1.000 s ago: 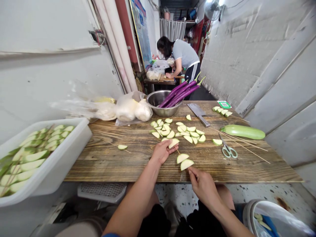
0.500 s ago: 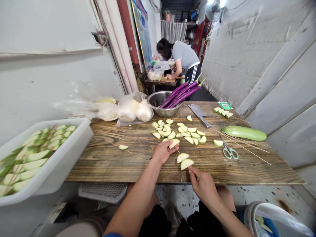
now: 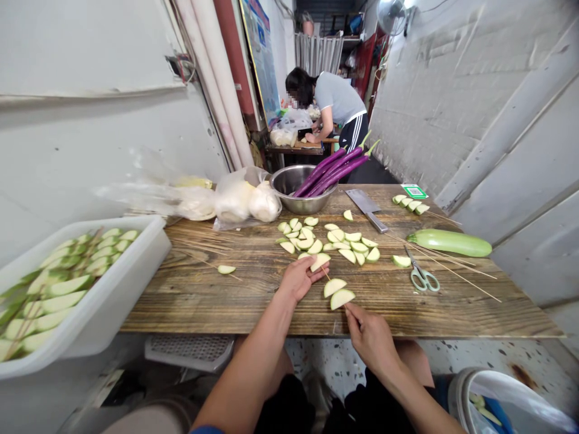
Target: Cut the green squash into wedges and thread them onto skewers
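Observation:
My left hand (image 3: pixel 298 278) pinches a pale green zucchini slice (image 3: pixel 319 261) on the wooden table (image 3: pixel 217 295). My right hand (image 3: pixel 370 335), at the near table edge, grips the end of a thin bamboo skewer that carries two zucchini slices (image 3: pixel 337 293); the skewer's tip reaches the slice in my left hand. A pile of cut zucchini slices (image 3: pixel 328 240) lies just beyond my hands.
Scissors (image 3: pixel 421 276), loose skewers and a whole zucchini (image 3: pixel 449 242) lie right. A cleaver (image 3: pixel 367 207) and a steel bowl (image 3: pixel 294 188) of purple eggplants (image 3: pixel 332 169) sit behind. A white tub (image 3: pixel 85 301) of skewered slices stands left. A person (image 3: pixel 332 108) works at the back.
Hands and skewer hold nearly the same place; only the camera view shifts slightly.

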Demonstrator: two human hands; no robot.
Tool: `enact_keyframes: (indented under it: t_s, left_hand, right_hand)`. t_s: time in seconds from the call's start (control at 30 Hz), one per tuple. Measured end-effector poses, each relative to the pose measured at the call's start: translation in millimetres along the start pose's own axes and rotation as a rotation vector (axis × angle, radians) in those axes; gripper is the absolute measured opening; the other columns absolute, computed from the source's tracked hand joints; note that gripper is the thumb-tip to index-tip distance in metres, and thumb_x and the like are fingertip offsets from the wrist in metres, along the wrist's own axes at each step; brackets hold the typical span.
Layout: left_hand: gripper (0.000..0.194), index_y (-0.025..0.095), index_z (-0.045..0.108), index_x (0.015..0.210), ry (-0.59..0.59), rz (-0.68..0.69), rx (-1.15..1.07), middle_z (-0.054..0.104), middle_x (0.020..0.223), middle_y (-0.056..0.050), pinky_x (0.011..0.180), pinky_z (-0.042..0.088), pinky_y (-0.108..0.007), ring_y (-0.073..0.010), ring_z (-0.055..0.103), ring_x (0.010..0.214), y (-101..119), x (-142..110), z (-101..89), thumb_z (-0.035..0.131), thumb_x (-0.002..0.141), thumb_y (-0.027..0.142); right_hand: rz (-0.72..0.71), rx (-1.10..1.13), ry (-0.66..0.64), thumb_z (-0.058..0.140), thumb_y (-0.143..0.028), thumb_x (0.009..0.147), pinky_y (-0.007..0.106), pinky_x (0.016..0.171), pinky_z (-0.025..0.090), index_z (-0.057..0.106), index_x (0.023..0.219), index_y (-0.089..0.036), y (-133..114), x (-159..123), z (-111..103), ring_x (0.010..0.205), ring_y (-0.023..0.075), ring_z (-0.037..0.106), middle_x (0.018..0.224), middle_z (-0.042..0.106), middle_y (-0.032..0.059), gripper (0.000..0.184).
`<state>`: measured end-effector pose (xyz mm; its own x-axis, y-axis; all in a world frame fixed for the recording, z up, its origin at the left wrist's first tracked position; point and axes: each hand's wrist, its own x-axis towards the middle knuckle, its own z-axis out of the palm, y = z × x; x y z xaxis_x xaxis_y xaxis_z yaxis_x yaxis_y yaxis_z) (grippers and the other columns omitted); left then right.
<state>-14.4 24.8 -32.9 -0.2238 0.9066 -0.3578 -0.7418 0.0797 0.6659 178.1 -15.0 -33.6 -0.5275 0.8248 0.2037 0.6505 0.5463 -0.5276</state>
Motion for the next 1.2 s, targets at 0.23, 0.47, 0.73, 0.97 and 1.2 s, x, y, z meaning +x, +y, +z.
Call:
enact_keyframes:
  t_s: [0.23, 0.47, 0.73, 0.97, 1.2]
  left_hand:
    - [0.007, 0.007, 0.061, 0.079, 0.016, -0.015, 0.002, 0.067, 0.086, -0.014, 0.083, 0.05, -0.045, -0.0244, 0.065, 0.082, 2, -2, 2.6, 0.054, 0.078, 0.009]
    - [0.007, 0.006, 0.06, 0.076, 0.021, -0.005, -0.011, 0.067, 0.084, -0.014, 0.081, 0.051, -0.044, -0.0246, 0.066, 0.08, 1, -1, 2.0, 0.054, 0.078, 0.008]
    - [0.008, 0.005, 0.061, 0.077, 0.027, 0.001, 0.037, 0.067, 0.084, -0.015, 0.078, 0.052, -0.039, -0.0225, 0.066, 0.076, -2, -2, 3.8, 0.054, 0.077, 0.009]
    - [0.008, 0.007, 0.062, 0.08, 0.036, -0.009, 0.054, 0.068, 0.084, -0.013, 0.072, 0.054, -0.034, -0.021, 0.066, 0.075, -3, 2, 1.8, 0.055, 0.077, 0.01]
    - [0.01, 0.006, 0.063, 0.079, 0.026, 0.011, 0.079, 0.068, 0.075, -0.013, 0.066, 0.054, -0.03, -0.0187, 0.066, 0.069, -4, 5, -1.2, 0.055, 0.076, 0.01]
  right_hand:
    - [-0.007, -0.011, 0.029, 0.032, -0.024, 0.087, 0.023, 0.058, 0.043, 0.065, 0.102, -0.016, 0, 2, 5, 0.062, 0.0183, 0.065, 0.076, 0.07, 0.0077, 0.036]
    - [-0.019, -0.001, 0.056, 0.032, -0.025, 0.088, 0.023, 0.056, 0.042, 0.064, 0.101, -0.016, 4, 2, 11, 0.06, 0.0179, 0.064, 0.073, 0.069, 0.007, 0.035]
    - [-0.021, -0.016, 0.065, 0.032, -0.023, 0.087, 0.023, 0.06, 0.044, 0.065, 0.1, -0.016, -4, 14, 10, 0.064, 0.0183, 0.065, 0.075, 0.07, 0.0073, 0.036]
    - [-0.016, -0.032, 0.078, 0.033, -0.023, 0.086, 0.025, 0.06, 0.045, 0.065, 0.1, -0.016, -3, 20, 15, 0.064, 0.0194, 0.065, 0.078, 0.07, 0.0074, 0.035]
    - [-0.048, -0.02, 0.12, 0.034, -0.022, 0.086, 0.023, 0.062, 0.046, 0.065, 0.101, -0.017, -4, 30, 20, 0.064, 0.0178, 0.065, 0.078, 0.07, 0.0071, 0.034]
